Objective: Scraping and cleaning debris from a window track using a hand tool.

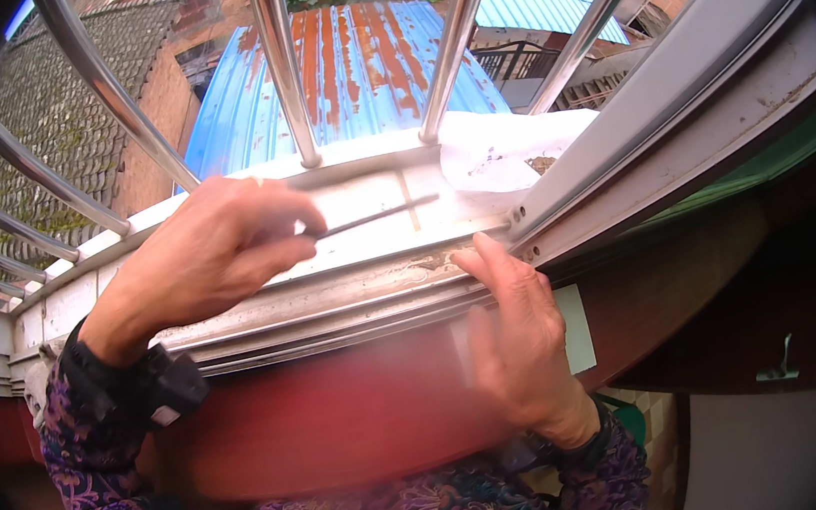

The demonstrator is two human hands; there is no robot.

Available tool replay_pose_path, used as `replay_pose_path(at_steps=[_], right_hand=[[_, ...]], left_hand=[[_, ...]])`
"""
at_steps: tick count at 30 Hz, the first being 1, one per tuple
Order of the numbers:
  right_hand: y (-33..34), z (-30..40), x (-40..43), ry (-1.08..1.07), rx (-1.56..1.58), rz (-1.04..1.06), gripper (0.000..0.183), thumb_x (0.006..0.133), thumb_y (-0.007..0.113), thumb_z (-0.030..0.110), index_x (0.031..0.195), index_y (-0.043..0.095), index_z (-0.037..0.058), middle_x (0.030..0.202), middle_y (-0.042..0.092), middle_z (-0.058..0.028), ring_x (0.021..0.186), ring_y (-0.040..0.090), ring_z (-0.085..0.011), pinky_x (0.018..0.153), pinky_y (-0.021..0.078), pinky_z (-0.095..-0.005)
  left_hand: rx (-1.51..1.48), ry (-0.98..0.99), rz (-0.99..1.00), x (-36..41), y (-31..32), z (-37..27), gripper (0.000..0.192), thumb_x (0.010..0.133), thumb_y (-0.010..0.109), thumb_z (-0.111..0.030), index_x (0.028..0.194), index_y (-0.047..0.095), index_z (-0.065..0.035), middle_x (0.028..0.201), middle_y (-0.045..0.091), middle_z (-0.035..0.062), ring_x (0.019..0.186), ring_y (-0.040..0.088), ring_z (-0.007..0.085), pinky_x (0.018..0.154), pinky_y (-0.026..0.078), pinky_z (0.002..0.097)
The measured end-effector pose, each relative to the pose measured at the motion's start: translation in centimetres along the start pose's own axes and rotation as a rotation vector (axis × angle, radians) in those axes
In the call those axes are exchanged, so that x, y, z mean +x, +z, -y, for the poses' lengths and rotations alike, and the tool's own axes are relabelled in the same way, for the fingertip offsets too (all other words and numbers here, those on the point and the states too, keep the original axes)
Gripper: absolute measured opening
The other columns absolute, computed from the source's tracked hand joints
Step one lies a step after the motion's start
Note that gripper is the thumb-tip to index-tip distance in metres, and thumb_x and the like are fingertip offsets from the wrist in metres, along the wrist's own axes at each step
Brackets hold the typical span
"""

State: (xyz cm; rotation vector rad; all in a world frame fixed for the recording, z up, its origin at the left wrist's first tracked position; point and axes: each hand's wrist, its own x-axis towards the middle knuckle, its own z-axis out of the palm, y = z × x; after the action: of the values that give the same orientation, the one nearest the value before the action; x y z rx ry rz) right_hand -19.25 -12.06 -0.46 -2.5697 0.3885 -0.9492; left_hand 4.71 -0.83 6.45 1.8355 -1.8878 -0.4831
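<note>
My left hand (225, 238) pinches a thin dark rod (381, 215) between thumb and fingers. The rod points right over the white tiled outer sill (367, 229); motion blur hides what kind of tool it is. Below it runs the dirty metal sliding-window track (352, 291), with brown grime near its right end. My right hand (527, 339) holds nothing that I can see, its fingers apart. Its fingertips touch or hover at the track, close to the upright window frame (663, 105); contact is unclear.
Polished metal security bars (284, 65) stand beyond the sill. A white sheet or bag (516, 144) lies outside at the right. On my side is a dark red wooden surface (336, 422), with a pale paper-like piece (577, 330) beside my right hand. Green fabric (760, 166) hangs at right.
</note>
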Motion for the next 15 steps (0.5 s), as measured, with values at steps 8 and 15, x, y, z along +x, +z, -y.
replay_pose_path(at_steps=[8, 15], right_hand=[[0.6, 0.2, -0.3, -0.030, -0.315, 0.028, 0.056, 0.069, 0.050, -0.011, 0.125, 0.043, -0.0155, 0.097, 0.063, -0.0262, 0.072, 0.065, -0.0264, 0.057, 0.0534, -0.0329], [0.1, -0.1, 0.0, 0.033, -0.437, 0.143, 0.062, 0.069, 0.050, -0.010, 0.129, 0.038, -0.0153, 0.101, 0.062, -0.0308, 0.046, 0.060, -0.0228, 0.040, 0.0481, -0.0319]], left_hand=[[-0.046, -0.106, 0.090, -4.9, 0.1, 1.5, 0.015, 0.081, 0.067, -0.011, 0.093, 0.067, -0.0017, 0.073, 0.059, 0.0097, 0.065, 0.056, 0.0238, 0.060, 0.042, 0.0360], [-0.048, -0.069, 0.133, -4.2, 0.1, 2.1, 0.016, 0.082, 0.065, -0.011, 0.094, 0.065, -0.0012, 0.078, 0.061, 0.0117, 0.072, 0.059, 0.0266, 0.066, 0.045, 0.0389]])
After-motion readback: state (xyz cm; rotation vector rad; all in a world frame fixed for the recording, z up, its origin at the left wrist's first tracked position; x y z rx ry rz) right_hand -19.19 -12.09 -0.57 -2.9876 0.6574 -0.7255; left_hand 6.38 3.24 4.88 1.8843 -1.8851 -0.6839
